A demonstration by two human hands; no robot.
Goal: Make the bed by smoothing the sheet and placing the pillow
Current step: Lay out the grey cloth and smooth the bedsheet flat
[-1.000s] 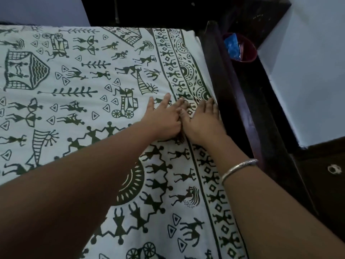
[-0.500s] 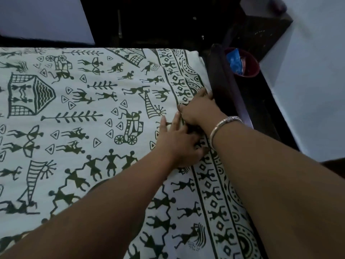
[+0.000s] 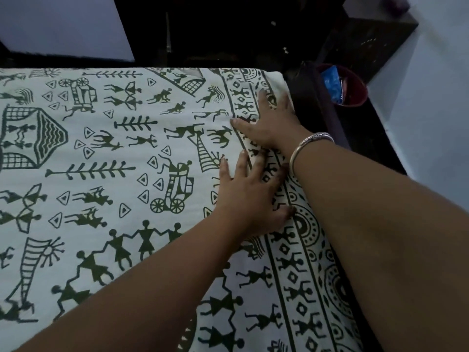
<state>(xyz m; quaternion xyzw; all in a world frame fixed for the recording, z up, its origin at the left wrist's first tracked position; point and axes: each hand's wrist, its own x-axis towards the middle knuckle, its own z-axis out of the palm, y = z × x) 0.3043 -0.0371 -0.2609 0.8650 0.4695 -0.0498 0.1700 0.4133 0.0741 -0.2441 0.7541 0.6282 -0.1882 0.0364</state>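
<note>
The sheet (image 3: 132, 158) covers the whole bed, from the near edge to the far edge under the dark headboard. It is cream cloth printed in dark green with stick figures, carts, huts, leafy branches and small triangles. Along its right side runs a border of striped bands filled with dancing figures, diamonds and dotted circles. The cloth lies mostly flat, with a slight ridge in the border between the two hands.

The left hand (image 3: 250, 196) lies palm down on the sheet at the inner edge of the border, its fingers straight and spread, gripping nothing. The right hand (image 3: 271, 120) lies farther up, near the far right corner, also flat with its fingers splayed over the border, its outer side at the sheet's edge beside the dark bed frame (image 3: 327, 118). A silver bangle (image 3: 311, 146) circles the right wrist. The left fingertips reach just beside the heel of the right hand.

Beyond the frame stands a red bucket (image 3: 357, 85) holding a blue packet (image 3: 331, 82).
</note>
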